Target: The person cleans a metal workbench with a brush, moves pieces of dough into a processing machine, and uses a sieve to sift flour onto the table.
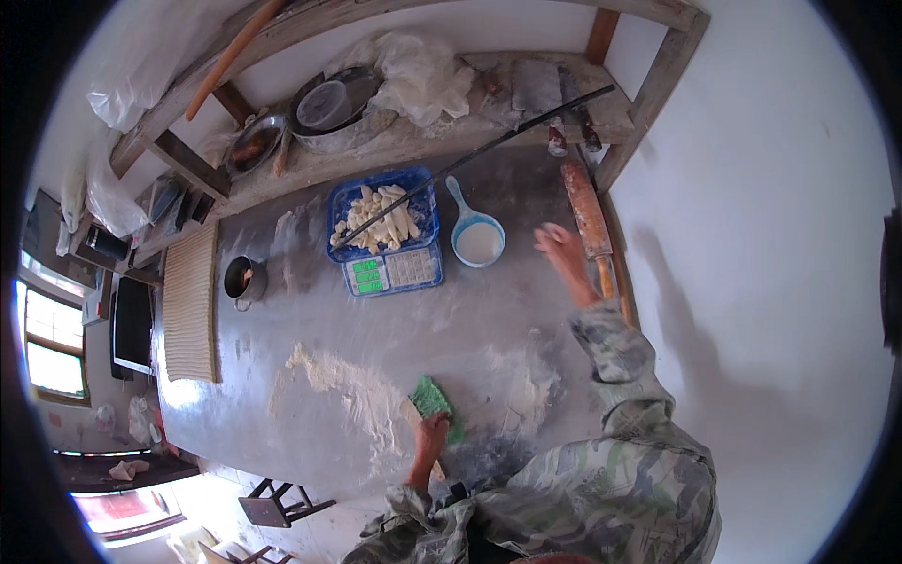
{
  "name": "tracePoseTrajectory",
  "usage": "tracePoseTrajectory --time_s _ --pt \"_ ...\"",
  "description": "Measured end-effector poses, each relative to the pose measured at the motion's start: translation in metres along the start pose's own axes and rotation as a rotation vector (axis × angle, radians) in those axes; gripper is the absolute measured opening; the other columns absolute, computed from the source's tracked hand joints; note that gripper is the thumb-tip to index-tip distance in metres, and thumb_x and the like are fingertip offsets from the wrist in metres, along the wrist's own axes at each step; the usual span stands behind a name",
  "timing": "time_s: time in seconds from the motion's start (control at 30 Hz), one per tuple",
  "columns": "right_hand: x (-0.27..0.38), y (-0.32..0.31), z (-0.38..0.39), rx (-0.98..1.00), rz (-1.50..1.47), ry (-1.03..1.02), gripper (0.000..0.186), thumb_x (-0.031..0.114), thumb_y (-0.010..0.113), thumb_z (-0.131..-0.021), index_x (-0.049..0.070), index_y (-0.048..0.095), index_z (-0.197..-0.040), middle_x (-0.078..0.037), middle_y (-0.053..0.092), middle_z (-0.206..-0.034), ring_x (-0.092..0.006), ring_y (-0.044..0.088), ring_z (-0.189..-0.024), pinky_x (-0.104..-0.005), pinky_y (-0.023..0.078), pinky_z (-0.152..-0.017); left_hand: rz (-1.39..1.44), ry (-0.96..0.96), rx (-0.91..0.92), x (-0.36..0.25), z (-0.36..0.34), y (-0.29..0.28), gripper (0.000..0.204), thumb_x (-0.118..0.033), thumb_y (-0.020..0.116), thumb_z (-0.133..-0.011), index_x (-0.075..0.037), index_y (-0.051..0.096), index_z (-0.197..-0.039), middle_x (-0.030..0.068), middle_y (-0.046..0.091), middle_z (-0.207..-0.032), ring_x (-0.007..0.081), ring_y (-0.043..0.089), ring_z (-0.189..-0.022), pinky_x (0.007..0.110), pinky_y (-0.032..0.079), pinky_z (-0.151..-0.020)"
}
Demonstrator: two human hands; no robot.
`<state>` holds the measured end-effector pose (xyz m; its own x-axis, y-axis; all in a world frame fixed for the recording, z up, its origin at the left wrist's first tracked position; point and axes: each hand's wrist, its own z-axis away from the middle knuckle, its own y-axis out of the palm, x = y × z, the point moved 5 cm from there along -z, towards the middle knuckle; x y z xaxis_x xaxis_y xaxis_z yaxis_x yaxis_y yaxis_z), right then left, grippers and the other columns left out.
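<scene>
My left hand [429, 440] is closed round a green, rough-textured brush-like thing [430, 398] with pale wooden parts, low over the tabletop beside a patch of flour [362, 390]. My right hand [561, 252] is raised on the right with its fingers loosely apart and nothing seen in them. Close to it lies a floury rolling pin [586, 209] along the wall side. Left of that hand is a light-blue dipper [458, 195] with white contents. Dough pieces [390, 221] fill a blue tray [428, 179] on a digital scale [412, 268].
A long dark rod [507, 134] slants over the tray. A metal mug [246, 282] stands left, near a strip of ridged pale dough or matting [190, 310]. The back shelf [376, 141] carries pans, plastic bags and cleavers [537, 89]. A wooden stool [266, 508] stands beyond the table.
</scene>
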<state>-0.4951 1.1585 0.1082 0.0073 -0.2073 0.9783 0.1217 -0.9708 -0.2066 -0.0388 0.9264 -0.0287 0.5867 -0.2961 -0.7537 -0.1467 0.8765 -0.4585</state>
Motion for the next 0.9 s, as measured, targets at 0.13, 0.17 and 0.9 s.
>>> tracePoseTrajectory --time_s 0.13,0.17,0.9 --pt "0.076 0.104 -0.048 0.264 -0.406 0.22 0.056 0.043 0.07 -0.085 0.0 0.058 -0.119 -0.014 0.064 -0.108 -0.0249 0.069 -0.091 -0.0326 0.053 -0.073 0.117 -0.115 0.076 0.007 0.009 0.002 0.032 -0.02 0.057 -0.085 -0.004 0.067 -0.11 0.0131 0.071 -0.089 0.0227 0.069 -0.085 0.034 0.051 -0.078" --pt "0.085 0.12 -0.064 0.258 -0.466 0.233 0.056 0.043 0.07 -0.084 0.0 0.058 -0.118 -0.014 0.064 -0.107 -0.0252 0.069 -0.091 -0.0328 0.053 -0.073 0.15 -0.1 0.051 0.008 0.006 0.002 0.032 -0.02 0.057 -0.085 -0.004 0.067 -0.11 0.0126 0.072 -0.09 0.0222 0.069 -0.086 0.033 0.051 -0.078" --pt "0.216 0.15 -0.161 0.227 -1.079 0.22 0.039 0.032 0.064 -0.091 0.0 0.055 -0.111 -0.022 0.067 -0.097 -0.034 0.069 -0.092 -0.0395 0.057 -0.072 0.225 -0.187 -0.044 0.027 0.051 -0.003 0.034 -0.021 0.058 -0.084 -0.002 0.066 -0.112 0.0139 0.072 -0.089 0.0201 0.069 -0.085 0.033 0.051 -0.077"
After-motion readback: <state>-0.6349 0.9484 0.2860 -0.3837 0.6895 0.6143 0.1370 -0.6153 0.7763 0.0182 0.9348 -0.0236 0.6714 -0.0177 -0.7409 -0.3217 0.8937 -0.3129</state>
